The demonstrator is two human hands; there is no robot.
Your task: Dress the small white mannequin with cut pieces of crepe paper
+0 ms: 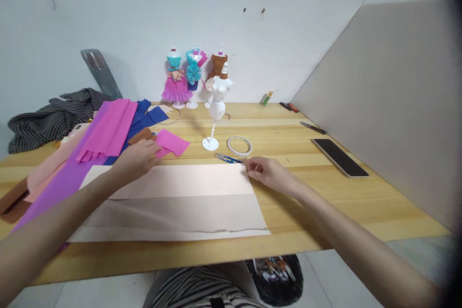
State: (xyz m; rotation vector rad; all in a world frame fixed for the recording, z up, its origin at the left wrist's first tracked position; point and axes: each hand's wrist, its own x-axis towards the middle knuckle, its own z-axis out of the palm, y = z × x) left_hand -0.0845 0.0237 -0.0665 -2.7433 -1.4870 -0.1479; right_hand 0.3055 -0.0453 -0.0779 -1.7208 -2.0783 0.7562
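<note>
A long pale pink sheet (pixel 202 180), like crepe paper, lies across the front of the table with a greyer lower band. My left hand (pixel 139 158) is over its upper edge, fingers curled beside a small bright pink piece (pixel 173 142) and a brown piece (pixel 142 134); what its fingertips grip is hidden. At the sheet's upper right corner, my right hand (pixel 269 173) has its fingers pinched together. Blue-handled thread snips (pixel 227 158) point left from these fingers; whether they or the sheet's corner are gripped cannot be made out.
A bare white mini dress form (pixel 217 101) stands behind the sheet, near a white ring-shaped coil (pixel 239 145). Dressed forms (pixel 176 82) line the wall. Folded pink paper (pixel 108 130) and striped cloth (pixel 54 115) pile up left. A phone (pixel 339 156) and a knife (pixel 312 127) lie right.
</note>
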